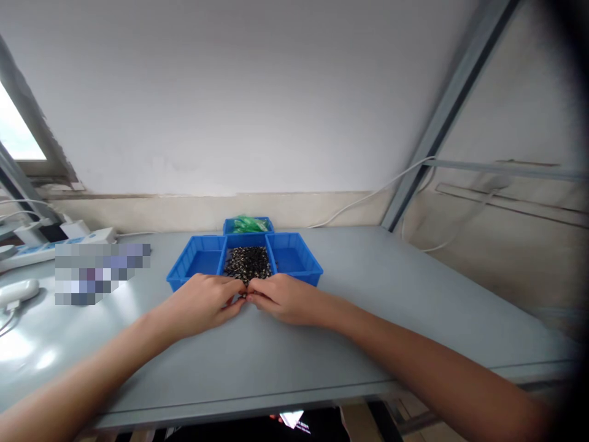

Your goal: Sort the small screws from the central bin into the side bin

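My left hand (212,299) and my right hand (284,297) meet at the front of the middle blue bin. Both are closed in a pinch, fingertips almost touching. Whatever lies between the fingers is too small and hidden to name; a dark speck shows there. Just beyond the fingertips, a heap of small black and brass-coloured parts (248,263) fills the middle blue bin (224,252). A left blue bin (202,261) and a right blue bin (294,259) flank it, with no parts visible inside.
Behind the row, a blue bin (225,226) holds green plastic bags (250,224). A white power strip (99,236) with plugs, a blurred-out item (99,273) and a white device (19,293) lie at left. A metal post (427,147) and white cable (354,202) stand at right.
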